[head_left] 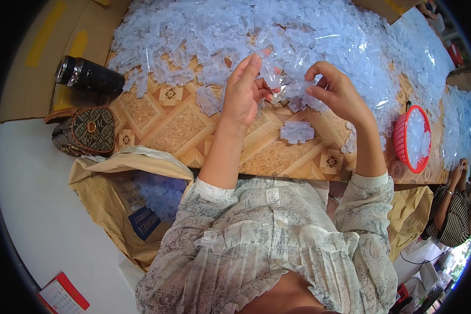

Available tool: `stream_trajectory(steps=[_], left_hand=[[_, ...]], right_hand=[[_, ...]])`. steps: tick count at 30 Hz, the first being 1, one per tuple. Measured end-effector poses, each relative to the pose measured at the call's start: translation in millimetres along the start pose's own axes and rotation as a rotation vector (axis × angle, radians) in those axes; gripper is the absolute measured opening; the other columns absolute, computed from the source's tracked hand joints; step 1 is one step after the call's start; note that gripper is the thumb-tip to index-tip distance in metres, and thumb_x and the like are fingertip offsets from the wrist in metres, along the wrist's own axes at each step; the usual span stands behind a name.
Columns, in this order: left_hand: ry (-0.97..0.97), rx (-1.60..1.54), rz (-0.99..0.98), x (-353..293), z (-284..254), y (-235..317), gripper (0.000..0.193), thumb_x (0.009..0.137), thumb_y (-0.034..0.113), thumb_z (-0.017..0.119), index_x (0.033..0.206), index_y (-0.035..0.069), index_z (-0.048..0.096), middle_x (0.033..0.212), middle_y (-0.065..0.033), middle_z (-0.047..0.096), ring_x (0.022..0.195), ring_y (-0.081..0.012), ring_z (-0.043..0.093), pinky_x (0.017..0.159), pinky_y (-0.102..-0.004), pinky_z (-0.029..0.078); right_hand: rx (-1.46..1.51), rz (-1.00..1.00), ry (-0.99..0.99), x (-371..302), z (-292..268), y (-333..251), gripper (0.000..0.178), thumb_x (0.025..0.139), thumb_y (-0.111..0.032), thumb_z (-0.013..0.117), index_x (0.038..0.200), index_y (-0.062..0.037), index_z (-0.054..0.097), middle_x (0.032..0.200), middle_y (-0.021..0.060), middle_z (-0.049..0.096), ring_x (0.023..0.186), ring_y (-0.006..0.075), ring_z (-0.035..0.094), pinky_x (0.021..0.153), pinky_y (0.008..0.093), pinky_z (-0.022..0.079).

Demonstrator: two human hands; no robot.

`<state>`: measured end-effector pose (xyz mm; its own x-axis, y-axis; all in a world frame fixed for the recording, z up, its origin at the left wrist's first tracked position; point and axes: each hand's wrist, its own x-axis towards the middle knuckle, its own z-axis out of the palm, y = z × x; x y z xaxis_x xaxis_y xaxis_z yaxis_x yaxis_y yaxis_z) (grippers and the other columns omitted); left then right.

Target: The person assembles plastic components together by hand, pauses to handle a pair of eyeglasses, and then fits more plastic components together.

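My left hand (242,90) is raised over the front of the table, its fingers closed round a clear plastic piece (270,73). Just right of it, my right hand (340,93) has its thumb and forefinger curled into a pinch. Whatever that pinch holds, if anything, is too small and pale against the pile to make out. Beyond both hands spreads a large heap of clear plastic pieces (193,26). One ridged, translucent piece (297,132) lies alone on the patterned tabletop (178,128), nearer to me. Small round clear caps (349,138) lie below my right wrist.
A red basket (401,138) of small clear parts stands at the right. On the left are a black flask (97,77), a patterned pouch (83,133) and cardboard (21,78). An open brown sack (99,193) hangs below the edge. Another person (450,214) sits far right.
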<state>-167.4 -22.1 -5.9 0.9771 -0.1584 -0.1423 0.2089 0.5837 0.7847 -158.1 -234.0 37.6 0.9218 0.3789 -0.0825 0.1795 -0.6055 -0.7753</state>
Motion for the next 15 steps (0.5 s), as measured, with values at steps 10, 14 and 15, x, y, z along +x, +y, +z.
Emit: stream_trajectory(steps=[10, 14, 15], left_hand=[[-0.174, -0.032, -0.167, -1, -1, -5, 0.043, 0.097, 0.034, 0.046, 0.126, 0.003, 0.049, 0.095, -0.0109, 0.065, 0.068, -0.0159, 0.062, 0.052, -0.0241, 0.047], [-0.159, -0.067, -0.185, -1, -1, -6, 0.042, 0.097, 0.033, 0.045, 0.126, 0.002, 0.049, 0.098, -0.0092, 0.065, 0.071, -0.0152, 0.063, 0.054, -0.0254, 0.049], [-0.148, -0.078, -0.198, -2, -1, -6, 0.042, 0.097, 0.033, 0.045, 0.126, 0.002, 0.049, 0.099, -0.0086, 0.065, 0.072, -0.0147, 0.063, 0.055, -0.0257, 0.049]], right_hand=[[0.141, -0.242, -0.013, 2, -4, -18, 0.015, 0.08, 0.007, 0.058, 0.09, -0.0041, 0.057, 0.106, 0.0035, 0.057, 0.082, 0.0111, 0.054, 0.067, 0.0243, 0.045], [0.059, -0.353, 0.044, 4, 6, -22, 0.02, 0.076, 0.011, 0.054, 0.089, -0.0031, 0.057, 0.108, 0.0068, 0.058, 0.088, 0.0172, 0.058, 0.072, 0.0272, 0.048], [0.062, -0.353, 0.051, 3, 7, -23, 0.02, 0.076, 0.011, 0.054, 0.089, -0.0033, 0.057, 0.109, 0.0068, 0.058, 0.089, 0.0174, 0.058, 0.073, 0.0274, 0.048]])
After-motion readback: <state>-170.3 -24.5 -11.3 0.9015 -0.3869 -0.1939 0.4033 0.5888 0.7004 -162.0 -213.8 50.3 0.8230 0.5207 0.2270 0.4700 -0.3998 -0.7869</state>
